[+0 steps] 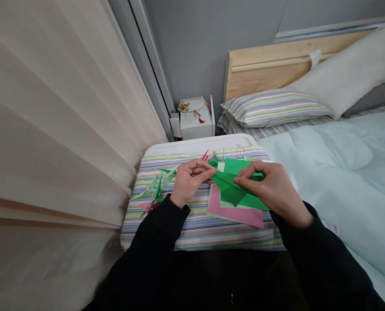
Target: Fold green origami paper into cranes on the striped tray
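Note:
A partly folded piece of green origami paper (228, 186) is held up between both hands. My left hand (194, 178) pinches its left tip between thumb and fingers. On the other side, my right hand (270, 183) grips its right part, thumb in front and fingers behind. Under it lies a stack of square paper sheets (236, 213), with pink, pale green and green showing. Left of my left hand sit several folded paper cranes (158, 185) in green, pale green and pink. More folded pieces (213, 160) lie just beyond my fingers, partly hidden.
A small table (192, 237) with a striped cloth carries everything. A cream curtain (65, 108) hangs close on the left. To the right is a bed with a pale blue quilt (357, 172) and striped pillow (276, 108). Behind stands a white nightstand (195, 127) with small items.

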{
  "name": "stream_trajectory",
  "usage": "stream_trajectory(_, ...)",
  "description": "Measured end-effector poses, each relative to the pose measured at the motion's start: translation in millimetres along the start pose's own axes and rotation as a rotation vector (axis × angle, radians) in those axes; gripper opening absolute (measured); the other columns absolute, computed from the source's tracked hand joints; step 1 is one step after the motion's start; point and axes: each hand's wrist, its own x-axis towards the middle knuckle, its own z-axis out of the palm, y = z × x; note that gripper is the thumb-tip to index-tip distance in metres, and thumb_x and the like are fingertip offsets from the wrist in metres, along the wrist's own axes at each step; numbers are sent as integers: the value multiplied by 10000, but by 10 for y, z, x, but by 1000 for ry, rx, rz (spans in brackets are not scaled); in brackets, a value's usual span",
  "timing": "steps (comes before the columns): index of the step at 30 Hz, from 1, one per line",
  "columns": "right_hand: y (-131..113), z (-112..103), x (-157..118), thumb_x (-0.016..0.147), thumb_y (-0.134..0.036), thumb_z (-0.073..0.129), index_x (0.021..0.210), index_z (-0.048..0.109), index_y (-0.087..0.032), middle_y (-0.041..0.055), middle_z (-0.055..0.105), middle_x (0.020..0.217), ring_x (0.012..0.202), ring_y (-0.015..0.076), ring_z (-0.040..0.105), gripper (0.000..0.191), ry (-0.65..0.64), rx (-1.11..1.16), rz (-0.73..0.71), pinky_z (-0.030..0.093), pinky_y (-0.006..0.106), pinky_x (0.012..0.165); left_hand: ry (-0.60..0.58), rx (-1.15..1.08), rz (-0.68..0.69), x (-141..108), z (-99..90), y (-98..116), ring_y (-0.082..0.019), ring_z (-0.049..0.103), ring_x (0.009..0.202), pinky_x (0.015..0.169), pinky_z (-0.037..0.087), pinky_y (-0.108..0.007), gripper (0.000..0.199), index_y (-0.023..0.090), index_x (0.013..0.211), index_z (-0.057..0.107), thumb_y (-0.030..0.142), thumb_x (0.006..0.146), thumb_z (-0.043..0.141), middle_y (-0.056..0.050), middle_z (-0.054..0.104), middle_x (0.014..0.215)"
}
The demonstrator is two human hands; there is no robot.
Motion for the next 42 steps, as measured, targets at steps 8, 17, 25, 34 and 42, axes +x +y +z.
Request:
stream_trajectory(8, 0, -9, -22, 734, -295, 795, 610, 678, -205, 45, 752, 793, 814, 251, 685, 193, 27, -19, -26, 472, 408, 811, 9, 0, 25, 2, -19, -7, -155, 747, 655, 614, 630, -239, 279, 148, 828, 710, 342, 721, 880, -31, 790, 751)
stream_trajectory(17, -59, -25, -44, 751, -303, 787, 629, 686, -207, 34, 748, 800, 817, 246, 666, 185, -15, -157, -9, 447, 392, 793, 15, -23, 50, -7, -29, -3, -145, 745, 657, 603, 607, -216, 308, 159, 868, 682, 351, 731, 879, -33, 794, 757)
stream_trajectory(25, -108, -9, -25, 756, -347, 765, 625, 677, -190, 37, 743, 763, 725, 215, 641, 223, -90, -131, 53, 429, 344, 688, -12, -61, -43, -12, -7, 34, -145, 737, 646, 638, 617, -238, 332, 154, 901, 713, 332, 693, 900, -19, 788, 747)
stream_trajectory(34, -50, 89, -54, 739, -309, 757, 604, 638, -201, 43, 718, 725, 732, 223, 648, 210, -93, 7, 39, 458, 361, 715, -47, 4, -73, -8, -23, -4, -132, 690, 609, 601, 586, -235, 286, 135, 747, 733, 372, 699, 886, -17, 746, 697)
stream_trajectory(42, -2, 125, -39, 742, -306, 772, 606, 621, -200, 29, 695, 708, 717, 199, 631, 229, -123, 49, 5, 453, 348, 708, 19, -37, -55, 10, -5, -11, -90, 566, 510, 548, 494, -225, 344, 131, 614, 656, 374, 655, 897, 21, 633, 559)
